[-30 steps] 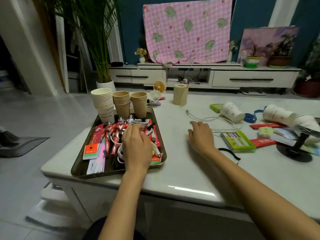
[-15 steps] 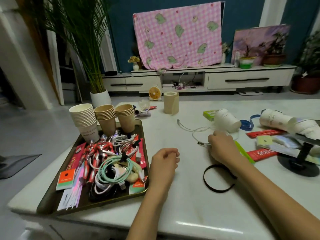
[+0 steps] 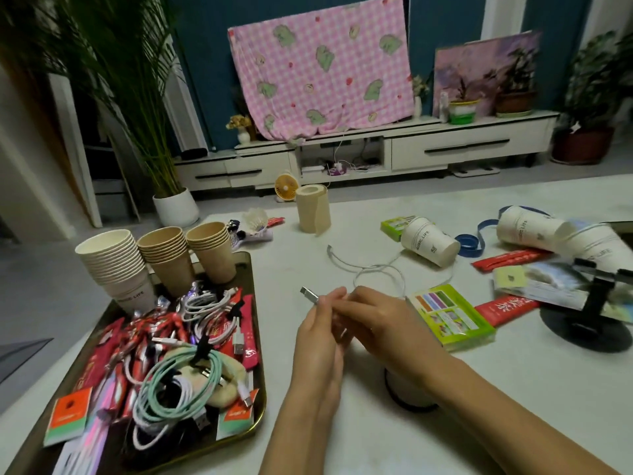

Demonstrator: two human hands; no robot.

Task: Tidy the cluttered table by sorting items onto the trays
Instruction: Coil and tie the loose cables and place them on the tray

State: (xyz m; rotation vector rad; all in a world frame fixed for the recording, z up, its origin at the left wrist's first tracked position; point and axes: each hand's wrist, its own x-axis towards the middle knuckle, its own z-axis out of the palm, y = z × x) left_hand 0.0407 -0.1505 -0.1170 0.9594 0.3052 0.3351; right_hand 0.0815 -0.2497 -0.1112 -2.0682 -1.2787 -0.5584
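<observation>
A dark tray (image 3: 255,341) at the left holds coiled cables, red packets and three stacks of paper cups (image 3: 156,258). A loose white cable (image 3: 371,270) lies looped on the white table (image 3: 513,389). Both hands meet over the table just right of the tray. My left hand (image 3: 318,337) pinches the cable's metal plug end (image 3: 309,295). My right hand (image 3: 380,323) touches the same cable right behind it. A black hair band (image 3: 404,401) lies under my right forearm, partly hidden.
A green card box (image 3: 452,315), red packets (image 3: 507,305), fallen paper cups (image 3: 428,241), a blue ribbon (image 3: 474,243) and a black round stand (image 3: 587,323) crowd the right side. A paper roll (image 3: 312,209) stands at the back.
My left hand left the tray and came to the table's middle. My right hand picked up the white cable's plug end and brought it to the left hand. The camera moved closer.
</observation>
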